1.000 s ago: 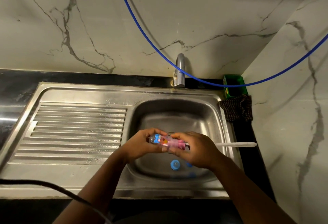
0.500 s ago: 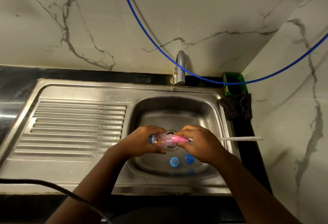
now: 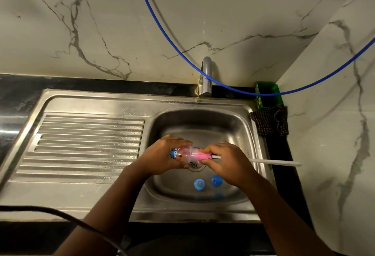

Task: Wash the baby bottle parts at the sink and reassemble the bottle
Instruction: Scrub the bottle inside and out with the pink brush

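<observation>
The left hand (image 3: 162,157) is wrapping its grip round the clear baby bottle (image 3: 183,154), holding it on its side over the middle of the sink (image 3: 203,118), just above the drain. The bottle's printed end is tucked into that palm, and its open mouth is pointing right. The right hand (image 3: 229,161) is pinching the pink brush (image 3: 203,155) where it is entering the mouth, and the brush's white handle (image 3: 274,162) is sticking out past the sink's right rim.

So the scrubbing of the bottle's inside is the step going on, I'd say. Down on the sink floor two blue parts, the ring (image 3: 199,183) and the cap (image 3: 216,180), are lying near each other, waiting their turn. The tap (image 3: 206,77) is showing no stream that I can make out. Next, I reckon, the brush needs working in and out while the left grip is kept firm, since a wet bottle can slip.
</observation>
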Tool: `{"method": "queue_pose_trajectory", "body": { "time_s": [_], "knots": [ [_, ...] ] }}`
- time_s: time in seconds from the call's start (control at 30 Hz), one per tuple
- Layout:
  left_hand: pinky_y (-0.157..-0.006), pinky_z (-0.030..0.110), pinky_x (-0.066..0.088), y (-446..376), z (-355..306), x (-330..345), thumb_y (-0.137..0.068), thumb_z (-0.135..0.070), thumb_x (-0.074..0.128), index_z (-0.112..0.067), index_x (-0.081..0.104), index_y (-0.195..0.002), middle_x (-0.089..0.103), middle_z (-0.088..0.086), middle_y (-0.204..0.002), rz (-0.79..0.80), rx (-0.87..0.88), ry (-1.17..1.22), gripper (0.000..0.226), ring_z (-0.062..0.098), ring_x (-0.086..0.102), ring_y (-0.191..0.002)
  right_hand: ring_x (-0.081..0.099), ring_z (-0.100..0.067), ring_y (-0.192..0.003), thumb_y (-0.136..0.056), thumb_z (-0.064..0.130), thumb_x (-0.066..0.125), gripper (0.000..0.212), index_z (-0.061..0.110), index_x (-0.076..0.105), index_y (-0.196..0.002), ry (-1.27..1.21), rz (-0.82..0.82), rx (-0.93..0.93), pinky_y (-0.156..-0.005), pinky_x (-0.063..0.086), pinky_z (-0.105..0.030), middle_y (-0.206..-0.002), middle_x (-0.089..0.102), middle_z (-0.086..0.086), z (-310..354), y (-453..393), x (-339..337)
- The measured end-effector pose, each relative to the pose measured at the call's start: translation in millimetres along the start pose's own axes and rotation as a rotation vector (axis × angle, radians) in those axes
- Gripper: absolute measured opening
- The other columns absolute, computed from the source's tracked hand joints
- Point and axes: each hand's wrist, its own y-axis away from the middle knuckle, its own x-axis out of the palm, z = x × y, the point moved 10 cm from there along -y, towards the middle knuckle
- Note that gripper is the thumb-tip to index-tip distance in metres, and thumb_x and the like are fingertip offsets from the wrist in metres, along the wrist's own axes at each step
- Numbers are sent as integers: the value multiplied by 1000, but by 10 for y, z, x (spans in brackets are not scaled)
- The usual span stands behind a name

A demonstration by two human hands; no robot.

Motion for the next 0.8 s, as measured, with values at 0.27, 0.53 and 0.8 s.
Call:
{"method": "queue_pose_trajectory", "body": {
  "time_s": [0.27, 0.53, 0.8],
  "knots": [
    [-96, 15, 45, -36, 65, -58, -69, -39, 92, -24, 64, -136, 63, -14, -122, -46, -15, 10, 74, -3, 51, -109, 68, 2, -82, -81, 25, 88, 24, 23, 77, -101, -157, -44, 143, -73, 52, -14, -91, 73, 15, -120, -46, -64],
    [-94, 3, 39, -30, 101, -61, -67, -38, 93, -25, 66, -133, 64, -17, -121, -32, -33, 22, 73, -6, 53, -110, 65, 3, -79, -79, 29, 89, 20, 25, 79, -96, -66, -46, 82, -72, 45, -8, -90, 74, 15, -59, -118, -97],
    [-94, 5, 39, -47, 98, -53, -68, -37, 93, -24, 65, -134, 60, -21, -118, -11, -31, -12, 72, -5, 51, -107, 62, -2, -77, -84, 40, 83, 18, 32, 73, -97, 16, -55, 134, -68, 48, -22, -92, 70, 17, -63, -49, -104]
  ]
}}
